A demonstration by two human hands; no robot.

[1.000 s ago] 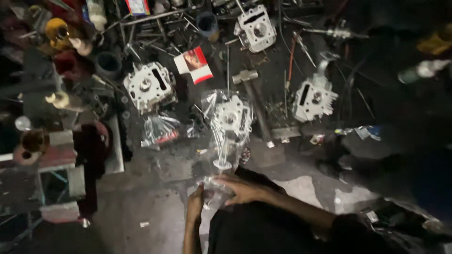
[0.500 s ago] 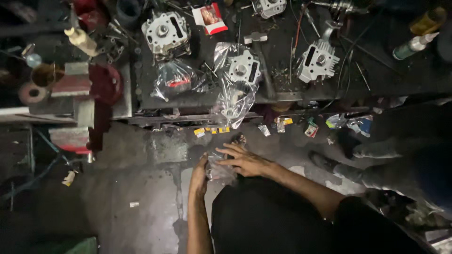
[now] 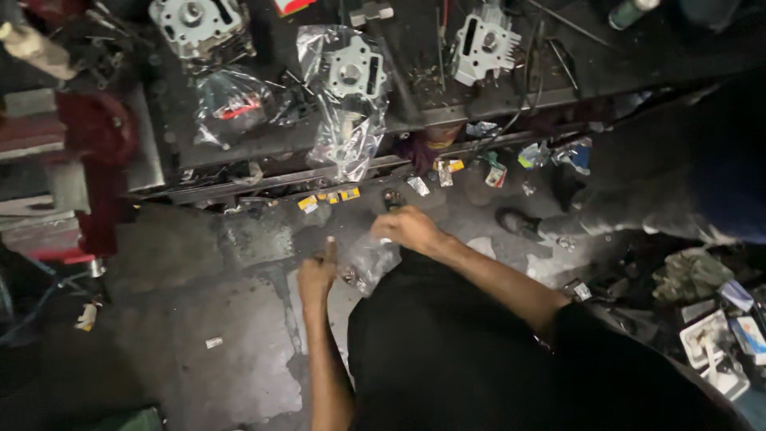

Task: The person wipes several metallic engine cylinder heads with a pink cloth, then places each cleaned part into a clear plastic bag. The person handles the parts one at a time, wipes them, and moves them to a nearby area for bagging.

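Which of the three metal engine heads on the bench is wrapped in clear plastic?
The middle head: a clear bag covers it and hangs over the bench edge. The left head and right head sit bare.

Lots of packaging here. Both hands hold a small clear bag with dark bits inside, just over the floor. On the bench a clear bag wraps a grey engine part and hangs over the edge; left of it sits another clear bag with something red inside. A red-and-white box peeks in at the top. Small yellow packets lie under the bench edge, and white boxes sit far right.
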